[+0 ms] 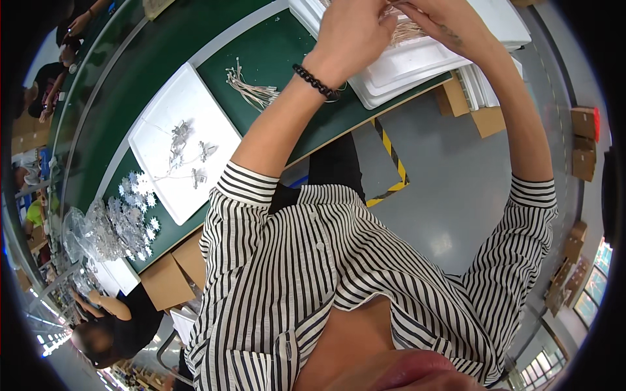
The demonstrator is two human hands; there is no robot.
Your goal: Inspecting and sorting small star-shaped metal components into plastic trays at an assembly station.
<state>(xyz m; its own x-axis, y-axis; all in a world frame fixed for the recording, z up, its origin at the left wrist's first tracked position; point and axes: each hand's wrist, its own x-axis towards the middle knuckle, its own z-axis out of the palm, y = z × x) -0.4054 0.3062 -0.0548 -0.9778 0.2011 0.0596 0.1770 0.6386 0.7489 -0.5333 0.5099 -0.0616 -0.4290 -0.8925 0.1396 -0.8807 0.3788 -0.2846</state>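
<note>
My left hand (352, 36), a black bead bracelet at its wrist, reaches to the top edge of the view with its fingers curled closed. My right hand (447, 26) meets it from the right, fingers pressed together. Whatever lies between the fingertips is too small and too near the picture edge to make out. Beneath the hands, a bunch of thin copper-coloured wires (407, 32) lies in a stack of white trays (381, 85). Left of my left forearm, a loose bundle of wires with pale ends (251, 90) rests on the green table (218, 72).
Another white tray (212, 124) holds silvery pieces on thin wires (179, 140). Silver snowflake shapes (134, 195) and clear plastic bags (98, 228) pile up beyond it. Cardboard boxes (166, 280) stand below the table edge. A co-worker (120, 326) sits at the lower left.
</note>
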